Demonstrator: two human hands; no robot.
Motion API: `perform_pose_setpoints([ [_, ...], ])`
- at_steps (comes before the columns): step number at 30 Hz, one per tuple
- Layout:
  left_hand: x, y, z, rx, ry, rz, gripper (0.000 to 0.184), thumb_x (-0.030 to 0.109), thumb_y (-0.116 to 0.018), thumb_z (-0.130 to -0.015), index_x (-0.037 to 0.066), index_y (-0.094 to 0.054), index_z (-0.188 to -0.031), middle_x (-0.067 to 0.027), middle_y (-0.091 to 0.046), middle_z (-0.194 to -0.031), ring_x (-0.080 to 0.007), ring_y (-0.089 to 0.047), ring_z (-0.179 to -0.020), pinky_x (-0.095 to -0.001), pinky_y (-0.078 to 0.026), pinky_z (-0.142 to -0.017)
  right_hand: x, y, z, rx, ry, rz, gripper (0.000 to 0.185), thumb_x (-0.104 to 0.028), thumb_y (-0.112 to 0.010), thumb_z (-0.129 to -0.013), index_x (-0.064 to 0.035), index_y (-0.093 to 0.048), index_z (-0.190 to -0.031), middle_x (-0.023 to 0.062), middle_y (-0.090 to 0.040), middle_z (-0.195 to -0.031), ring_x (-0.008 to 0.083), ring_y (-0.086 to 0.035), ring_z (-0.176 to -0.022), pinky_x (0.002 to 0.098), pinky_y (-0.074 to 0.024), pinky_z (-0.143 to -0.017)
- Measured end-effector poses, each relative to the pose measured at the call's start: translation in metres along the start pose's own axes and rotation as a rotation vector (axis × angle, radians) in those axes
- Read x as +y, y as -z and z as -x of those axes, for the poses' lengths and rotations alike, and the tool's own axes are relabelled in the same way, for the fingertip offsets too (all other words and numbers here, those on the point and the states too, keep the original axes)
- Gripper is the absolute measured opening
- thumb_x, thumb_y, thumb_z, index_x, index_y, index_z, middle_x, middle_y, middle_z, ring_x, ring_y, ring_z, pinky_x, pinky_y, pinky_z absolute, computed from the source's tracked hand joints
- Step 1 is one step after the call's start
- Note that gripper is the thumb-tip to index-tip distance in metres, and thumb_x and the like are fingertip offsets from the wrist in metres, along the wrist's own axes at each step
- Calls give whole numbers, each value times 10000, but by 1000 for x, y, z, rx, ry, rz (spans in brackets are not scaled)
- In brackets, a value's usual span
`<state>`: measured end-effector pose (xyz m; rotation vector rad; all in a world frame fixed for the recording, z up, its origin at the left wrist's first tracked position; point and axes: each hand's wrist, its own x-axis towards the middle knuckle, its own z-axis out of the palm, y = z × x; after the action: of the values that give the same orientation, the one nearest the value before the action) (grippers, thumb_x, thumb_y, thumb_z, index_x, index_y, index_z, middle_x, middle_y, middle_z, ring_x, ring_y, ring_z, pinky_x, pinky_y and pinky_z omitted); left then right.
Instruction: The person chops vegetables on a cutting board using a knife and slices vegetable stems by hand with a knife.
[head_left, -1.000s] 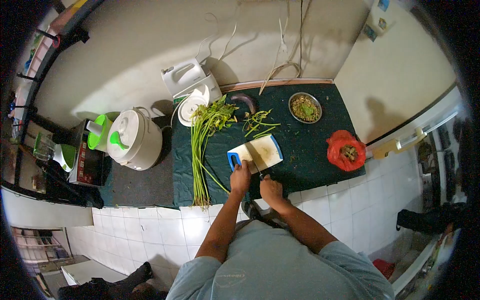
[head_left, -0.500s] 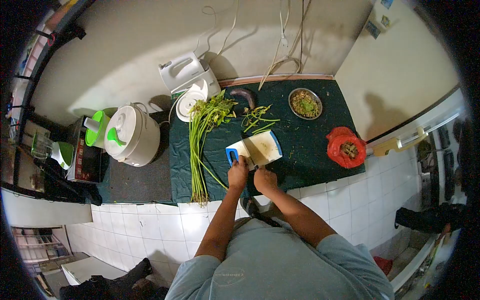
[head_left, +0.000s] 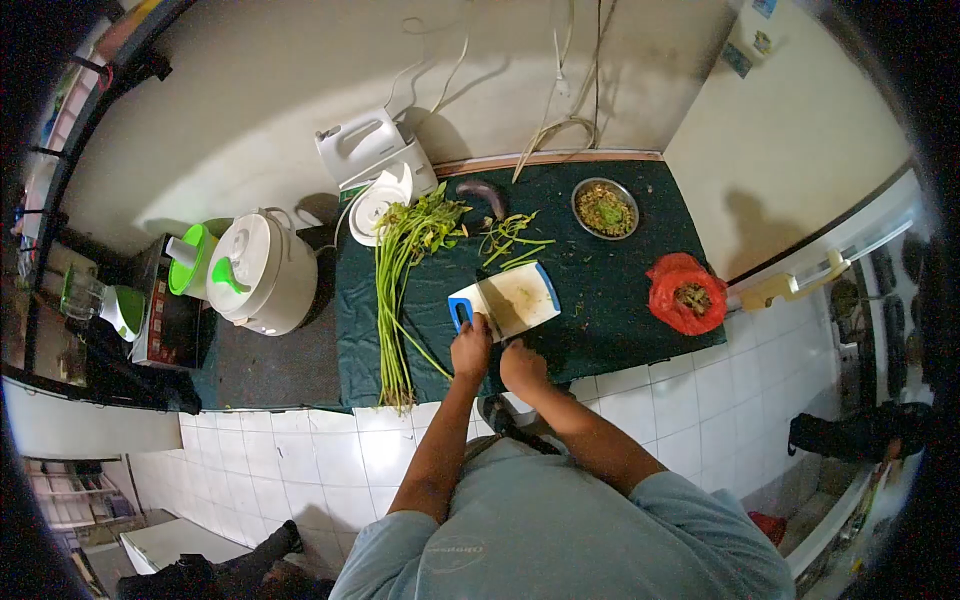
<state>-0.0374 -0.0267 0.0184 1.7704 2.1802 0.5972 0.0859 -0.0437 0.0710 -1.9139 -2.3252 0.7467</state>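
A white cutting board (head_left: 535,298) with blue ends lies tilted near the front edge of the table. My right hand (head_left: 523,367) is closed on a knife (head_left: 492,308), whose blade reaches away from me across the board's left part. Close by on the left, my left hand (head_left: 470,348) has its fingers drawn together at the board's near corner, beside the blade. Whatever those fingers pinch is too small to make out. Just beyond the board are loose green stems (head_left: 515,240), and a bunch of long-stemmed leafy greens (head_left: 395,290) lies to its left.
An eggplant (head_left: 484,194) lies at the back, right of a white mixer (head_left: 365,145). A metal bowl of chopped food (head_left: 605,208) and a red plastic bag (head_left: 686,294) with scraps are on the right. A white rice cooker (head_left: 262,270) stands at left.
My right hand has shifted slightly left and toward me with the knife. My left hand stays at the board's corner. The whole view has drifted a little.
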Motion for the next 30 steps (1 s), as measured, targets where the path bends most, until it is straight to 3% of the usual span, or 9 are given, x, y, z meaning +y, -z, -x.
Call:
perform_pose_setpoints([
  [4,-2,-4,-1,29,-33,24,171,183,-552,-852,89,-465,-965,-168,-603,-822,-367,-635,-676,-474,-529,-565,11,-24,0,36,-101,53,203,-121,-454,-859,39,-543,-945,226,-666,-786,362,-677,-715,468,-537,-627],
  [6,-2,-6,3,31,-38,12,173,181,-555,-849,89,-470,-967,-165,-602,-815,-365,-635,-672,-465,-530,-560,18,-18,-13,2,87,108,206,-126,-449,-867,38,-547,-943,210,-670,-782,356,-679,-709,462,-537,-620],
  [13,-1,-5,5,59,-107,-84,179,146,-566,-818,84,-493,-968,-123,-601,-738,-338,-637,-654,-415,-532,-527,26,-33,2,9,-45,127,215,-177,-439,-896,10,-545,-890,195,-669,-748,347,-680,-700,458,-538,-634],
  [17,4,6,15,20,-162,-150,203,115,-566,-801,86,-512,-994,-95,-608,-736,-290,-639,-691,-388,-531,-551,25,-21,-7,30,5,71,214,-179,-453,-891,18,-538,-896,199,-673,-778,354,-681,-727,459,-540,-658],
  [19,2,9,22,90,-312,-254,261,106,-564,-791,78,-533,-1049,-72,-621,-747,-239,-627,-772,-347,-518,-596,16,-10,-12,-13,41,149,198,-173,-480,-879,17,-532,-898,194,-673,-758,345,-684,-720,443,-547,-650],
  [22,1,9,30,103,-301,-299,316,113,-553,-789,57,-542,-1100,-56,-634,-762,-217,-601,-838,-334,-499,-663,8,-10,5,13,11,113,191,-165,-487,-874,16,-534,-910,186,-675,-736,339,-686,-708,429,-551,-631],
  [26,-7,2,34,119,-306,-251,374,115,-538,-797,49,-530,-1165,-67,-641,-775,-235,-596,-841,-349,-494,-696,23,-37,4,30,-69,130,193,-159,-478,-872,18,-539,-919,174,-673,-710,330,-686,-685,423,-550,-612],
  [28,-9,6,38,107,-339,-221,509,109,-558,-786,96,-475,-1287,-139,-579,-862,-294,-610,-759,-382,-521,-671,25,-32,-9,83,23,147,197,-159,-484,-865,19,-541,-927,172,-673,-703,324,-686,-672,419,-548,-597],
  [30,-7,10,37,55,-324,-274,475,101,-538,-800,71,-487,-1271,-126,-612,-853,-275,-605,-812,-377,-510,-702,24,-25,-16,114,49,195,200,-179,-509,-866,7,-543,-931,164,-672,-694,310,-685,-657,410,-545,-581],
])
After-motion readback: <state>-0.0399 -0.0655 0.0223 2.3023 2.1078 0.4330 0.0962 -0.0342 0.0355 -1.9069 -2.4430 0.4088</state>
